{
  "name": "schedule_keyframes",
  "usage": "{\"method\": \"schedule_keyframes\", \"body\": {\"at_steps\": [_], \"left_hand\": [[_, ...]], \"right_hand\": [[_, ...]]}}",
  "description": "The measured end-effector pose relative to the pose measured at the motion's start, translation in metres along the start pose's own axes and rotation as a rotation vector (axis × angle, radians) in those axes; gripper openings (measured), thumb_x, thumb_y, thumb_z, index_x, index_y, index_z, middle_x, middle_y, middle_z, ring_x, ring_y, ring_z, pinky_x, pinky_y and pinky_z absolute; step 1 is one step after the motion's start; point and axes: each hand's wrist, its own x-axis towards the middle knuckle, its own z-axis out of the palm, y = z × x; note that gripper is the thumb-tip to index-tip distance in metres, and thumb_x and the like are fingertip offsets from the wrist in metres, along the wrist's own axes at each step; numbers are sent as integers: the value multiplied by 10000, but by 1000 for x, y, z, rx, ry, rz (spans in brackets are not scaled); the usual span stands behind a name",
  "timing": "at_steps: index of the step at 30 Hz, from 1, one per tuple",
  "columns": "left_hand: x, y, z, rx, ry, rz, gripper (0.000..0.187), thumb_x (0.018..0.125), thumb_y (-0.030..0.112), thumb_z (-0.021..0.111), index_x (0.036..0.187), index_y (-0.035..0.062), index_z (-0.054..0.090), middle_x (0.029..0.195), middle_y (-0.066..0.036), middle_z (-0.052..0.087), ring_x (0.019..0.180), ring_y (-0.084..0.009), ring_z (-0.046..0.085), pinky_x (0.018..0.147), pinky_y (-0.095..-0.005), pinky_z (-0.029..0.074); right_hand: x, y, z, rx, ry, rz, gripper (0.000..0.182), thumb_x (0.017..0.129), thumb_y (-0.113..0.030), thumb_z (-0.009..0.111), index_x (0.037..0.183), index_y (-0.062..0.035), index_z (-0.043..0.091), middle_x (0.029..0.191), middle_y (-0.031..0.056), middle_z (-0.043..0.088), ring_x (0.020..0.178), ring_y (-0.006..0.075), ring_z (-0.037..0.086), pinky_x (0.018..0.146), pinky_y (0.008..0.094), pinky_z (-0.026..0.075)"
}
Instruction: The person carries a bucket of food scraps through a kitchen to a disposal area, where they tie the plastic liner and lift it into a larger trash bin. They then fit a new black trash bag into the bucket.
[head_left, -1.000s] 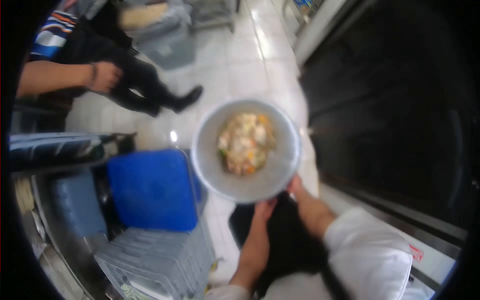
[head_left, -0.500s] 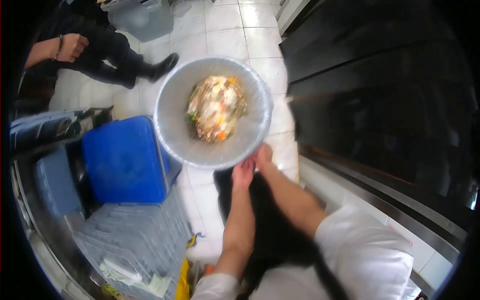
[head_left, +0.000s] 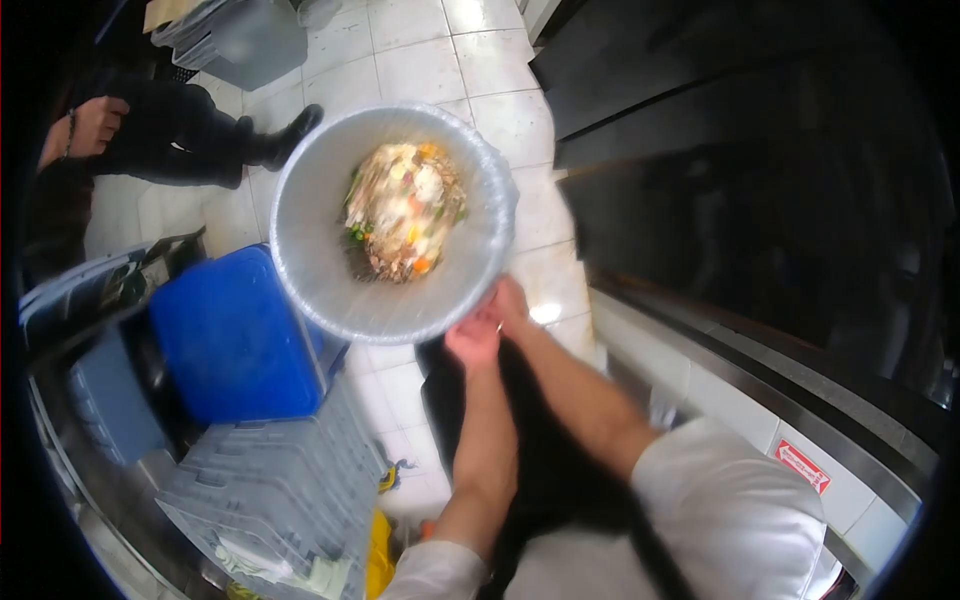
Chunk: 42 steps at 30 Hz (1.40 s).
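View from above, near to far. In the foreground are the person's white sleeves [head_left: 730, 490], from which bare forearms run forward past a black garment [head_left: 550, 440]; to the left stand translucent grey crates [head_left: 270, 490]. The left hand [head_left: 474, 340] and right hand [head_left: 510, 304] meet side by side at the near rim of a large round container [head_left: 312, 225]. Their fingers are bent against this edge and partly hidden by it; whether they are clamped on the wall, or on its film alone, cannot be told. The container, silvery grey and deep-walled, lies over the tiled floor [head_left: 490, 65], its mouth facing up; translucent, wrinkled plastic film [head_left: 497, 185] wraps the rim. Within, slightly blurred, is a heaped food mixture [head_left: 408, 205]: pale cream matter on top, brown bits below, orange pieces at opposite ends and green ones at the left edge. Left of the container is a blue lid [head_left: 230, 335]; to the right, a dark glossy panel [head_left: 750, 180]. Farther off are another person's black shoe [head_left: 290, 140] and a grey tub [head_left: 260, 40].
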Motion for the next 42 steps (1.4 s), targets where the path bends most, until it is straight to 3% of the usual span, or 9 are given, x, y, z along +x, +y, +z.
{"method": "schedule_keyframes", "body": {"at_steps": [5, 10, 16, 26, 31, 34, 38, 39, 42], "left_hand": [[-4, 9, 14, 81, 160, 139, 397, 831, 248, 521, 1160, 33, 579, 1215, -125, 603, 1123, -287, 532, 884, -451, 436], [0, 49, -14, 162, 183, 233, 399, 861, 326, 538, 1167, 71, 566, 1229, -110, 594, 1128, -264, 550, 907, -417, 432], [4, 143, 21, 122, 170, 302, 559, 906, 335, 486, 1367, 19, 493, 1403, -156, 520, 1310, -352, 466, 1114, -532, 353], [56, 290, 84, 538, 136, 301, 499, 972, 357, 409, 1310, 17, 548, 1307, -178, 584, 1208, -362, 539, 1042, -499, 432], [73, 319, 111, 542, 93, 207, 562, 936, 417, 605, 1355, 50, 531, 1337, -161, 573, 1228, -331, 536, 1047, -481, 441], [99, 339, 142, 641, 54, 130, 570, 943, 515, 562, 1314, 83, 582, 1334, -158, 582, 1189, -336, 565, 1021, -508, 456], [139, 374, 160, 948, 52, 83, 548, 958, 500, 549, 1310, 82, 585, 1292, -141, 618, 1127, -290, 612, 1004, -433, 482], [143, 378, 168, 874, 12, 33, 469, 939, 382, 634, 1266, 49, 585, 1151, -101, 670, 1031, -218, 648, 903, -376, 533], [160, 385, 189, 909, -13, 41, 360, 940, 284, 656, 1206, 48, 598, 1107, -91, 675, 993, -202, 655, 868, -361, 546]], "right_hand": [[29, 30, -6, 107, 22, 145, 536, 966, -496, 427, 1251, -57, 542, 1208, 147, 598, 1029, 271, 615, 846, 420, 524], [24, 15, 3, 192, -23, 220, 567, 975, -526, 416, 1274, -57, 530, 1198, 154, 604, 1019, 284, 632, 862, 441, 530], [22, 7, 9, 109, 49, 205, 485, 973, -437, 454, 1253, -51, 544, 1174, 127, 622, 981, 278, 642, 814, 411, 553], [20, -1, 23, 130, 191, 263, 472, 987, -408, 444, 1313, -76, 519, 1269, 101, 592, 1128, 267, 598, 872, 442, 536], [11, -5, 45, 264, 192, 212, 473, 1006, -361, 448, 1375, -67, 461, 1334, 103, 564, 1198, 276, 568, 984, 444, 492], [18, 8, 42, 310, 199, 193, 462, 1008, -340, 461, 1381, -67, 452, 1344, 97, 558, 1199, 277, 567, 989, 449, 490], [14, 3, 32, 146, 192, 188, 426, 1007, -311, 479, 1356, -68, 467, 1286, 83, 585, 1148, 258, 588, 954, 415, 512], [19, 4, 31, 156, 246, 225, 415, 1005, -294, 483, 1354, -70, 466, 1247, 87, 601, 1128, 246, 596, 921, 379, 521], [28, 6, 28, 146, 220, 179, 414, 997, -301, 490, 1333, -59, 492, 1216, 98, 617, 1112, 245, 600, 919, 375, 511]]}}
